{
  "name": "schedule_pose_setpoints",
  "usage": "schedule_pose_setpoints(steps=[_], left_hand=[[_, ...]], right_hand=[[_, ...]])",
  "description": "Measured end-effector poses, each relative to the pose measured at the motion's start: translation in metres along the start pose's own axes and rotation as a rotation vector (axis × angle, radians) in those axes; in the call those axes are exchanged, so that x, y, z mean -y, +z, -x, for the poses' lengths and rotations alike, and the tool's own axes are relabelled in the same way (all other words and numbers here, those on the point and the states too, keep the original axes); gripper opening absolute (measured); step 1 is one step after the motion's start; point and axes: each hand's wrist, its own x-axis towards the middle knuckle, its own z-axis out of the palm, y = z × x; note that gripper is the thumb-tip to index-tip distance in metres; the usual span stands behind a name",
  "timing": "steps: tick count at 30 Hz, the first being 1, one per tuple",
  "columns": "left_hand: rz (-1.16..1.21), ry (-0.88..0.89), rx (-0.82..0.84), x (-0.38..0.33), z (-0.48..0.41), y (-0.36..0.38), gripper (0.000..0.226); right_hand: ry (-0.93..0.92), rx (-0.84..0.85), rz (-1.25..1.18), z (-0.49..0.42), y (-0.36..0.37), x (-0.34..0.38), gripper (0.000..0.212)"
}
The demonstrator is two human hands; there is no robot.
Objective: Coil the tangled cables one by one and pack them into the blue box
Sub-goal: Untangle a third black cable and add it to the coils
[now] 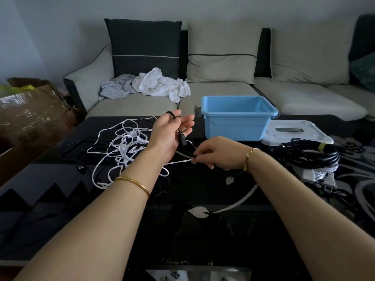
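Glossy black table (pixel 60 179) with pale leaf shapes runs under both forearms. On it the right hand (pixel 215 155) pinches a thin black cable (pixel 182 141) between thumb and forefinger. Just beyond, the left hand (pixel 168 132) curls its fingers round that cable's loop. White cords (pixel 123 147) lie tangled at left. Farther back stands the smooth blue plastic box (pixel 233 126), with a white lid (pixel 284 136) beside it.
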Motion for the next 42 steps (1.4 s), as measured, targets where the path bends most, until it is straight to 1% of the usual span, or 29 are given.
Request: schedule_pose_setpoints(steps=[4,10,12,15,17,18,19,21,23,25,28,30,32,33,36,38,40,42], left_hand=[[-0.073,0.049,0.059,0.004,0.002,-0.001,0.030],[-0.529,0.170,0.216,0.012,0.007,-0.004,0.035],[-0.659,0.155,0.279,0.012,0.011,-0.005,0.038],[-0.779,0.075,0.384,0.007,0.020,0.000,0.040],[-0.818,0.028,0.464,0.003,0.025,0.006,0.038],[-0.783,-0.012,0.488,0.000,0.026,0.009,0.036],[-0.699,-0.069,0.495,-0.002,0.027,0.012,0.034],[-0.471,-0.168,0.503,-0.007,0.027,0.015,0.037],[-0.297,-0.238,0.534,-0.013,0.029,0.018,0.042],[-0.174,-0.320,0.583,-0.020,0.029,0.021,0.044],[0.040,-0.411,0.703,-0.026,0.032,0.026,0.041],[0.191,-0.435,0.794,-0.030,0.032,0.029,0.041],[0.372,-0.445,0.850,-0.034,0.031,0.034,0.042],[0.456,-0.435,0.819,-0.035,0.031,0.037,0.042],[0.566,-0.301,0.577,-0.038,0.028,0.045,0.033],[0.530,-0.198,0.494,-0.034,0.023,0.044,0.026],[0.439,-0.144,0.401,-0.027,0.017,0.041,0.017],[0.371,-0.103,0.287,-0.022,0.012,0.036,0.016]], right_hand=[[-0.019,-0.035,0.014,0.006,-0.011,-0.002,0.017],[-0.067,-0.108,0.137,0.017,-0.024,0.002,0.017],[-0.055,-0.188,0.236,0.020,-0.031,0.002,0.019],[-0.032,-0.388,0.333,0.021,-0.039,0.004,0.017],[-0.038,-0.527,0.378,0.021,-0.040,0.007,0.015],[-0.059,-0.610,0.390,0.021,-0.040,0.007,0.015],[-0.088,-0.698,0.381,0.020,-0.040,0.004,0.015],[-0.140,-0.856,0.283,0.018,-0.040,-0.006,0.016],[-0.165,-0.927,0.125,0.014,-0.038,-0.020,0.015],[-0.202,-0.940,-0.025,0.009,-0.032,-0.029,0.015],[-0.201,-0.896,-0.319,0.006,-0.023,-0.032,0.015],[-0.135,-0.834,-0.474,0.005,-0.014,-0.031,0.023],[-0.092,-0.736,-0.588,0.004,-0.004,-0.030,0.024],[-0.079,-0.666,-0.621,0.004,0.000,-0.030,0.023],[-0.020,-0.405,-0.576,0.006,0.008,-0.026,0.026],[-0.003,-0.273,-0.519,0.008,0.008,-0.021,0.025],[-0.006,-0.166,-0.421,0.012,0.004,-0.014,0.024],[-0.011,-0.118,-0.303,0.014,-0.001,-0.005,0.025]])
